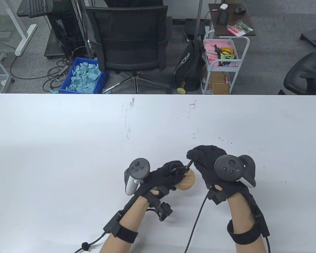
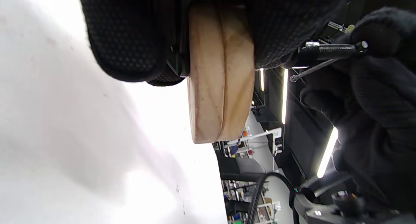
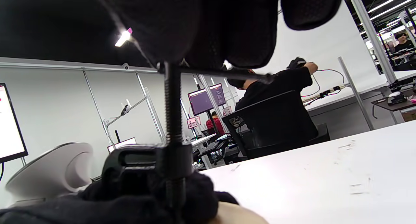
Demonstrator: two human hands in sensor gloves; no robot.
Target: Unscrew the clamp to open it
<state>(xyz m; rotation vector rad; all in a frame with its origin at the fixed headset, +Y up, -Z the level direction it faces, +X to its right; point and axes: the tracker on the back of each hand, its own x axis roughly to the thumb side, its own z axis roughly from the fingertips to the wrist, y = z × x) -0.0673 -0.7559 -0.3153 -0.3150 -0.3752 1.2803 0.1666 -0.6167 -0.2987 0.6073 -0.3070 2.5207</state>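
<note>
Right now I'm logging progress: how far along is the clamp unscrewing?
Done: the left hand grips the clamp with two wooden discs in it. In hand: the right hand pinches the screw at its crossbar. Left: the discs sit pressed together, so the clamp looks not yet open; a long thread shows.

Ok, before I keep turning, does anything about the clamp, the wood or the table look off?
Nothing stands out. The left hand holds the clamp on the two stacked wooden discs; the right hand grips the T-bar atop the threaded screw, which looks straight. The white table has only scuff marks.
</note>
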